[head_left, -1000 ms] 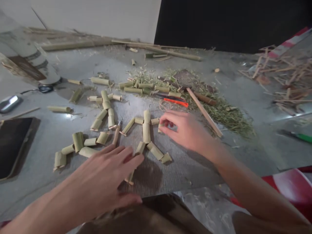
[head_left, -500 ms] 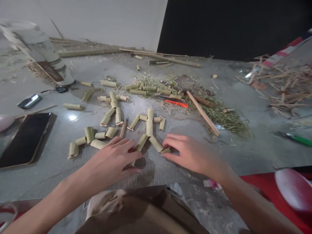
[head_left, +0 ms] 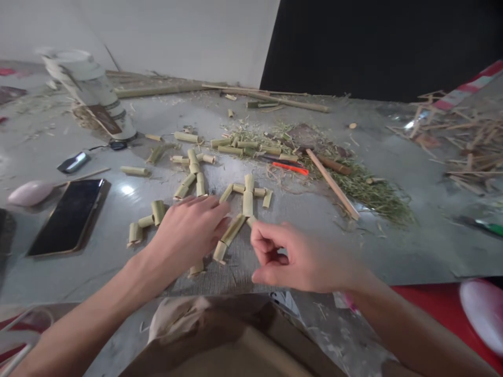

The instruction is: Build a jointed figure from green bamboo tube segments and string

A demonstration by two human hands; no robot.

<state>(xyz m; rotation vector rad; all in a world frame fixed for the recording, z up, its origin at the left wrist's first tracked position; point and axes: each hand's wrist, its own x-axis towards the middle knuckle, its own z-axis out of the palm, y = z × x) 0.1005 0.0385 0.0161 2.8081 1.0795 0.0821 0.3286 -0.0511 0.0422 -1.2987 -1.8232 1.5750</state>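
A human-like figure of short green stem pieces [head_left: 248, 203] lies on the table between my hands, its left leg [head_left: 231, 235] in full view. My left hand [head_left: 190, 230] is open, palm down, fingers stretched over the pieces left of that figure and hiding several of them. Near its wrist a stem piece [head_left: 196, 268] shows. My right hand [head_left: 293, 256] has its fingers curled in, right beside the figure's other leg, most of which it covers. What those fingers hold, if anything, is hidden. Above my left hand lies a second figure [head_left: 194, 167]; stem pieces [head_left: 146, 221] of a third show at its left.
Behind the figures lie cut stems [head_left: 231, 150], green shavings [head_left: 373, 196], an orange-handled tool [head_left: 291, 167] and a wooden stick [head_left: 332, 183]. At left are a phone [head_left: 68, 217], a pink oval object [head_left: 30, 193] and a white mug [head_left: 84, 78]. A heap of thin sticks [head_left: 471, 141] lies at right.
My right hand has drawn its fingers in and now covers the lower leg piece it was touching. The left hand has moved off the other leg's foot, which now shows. The view has shifted slightly.
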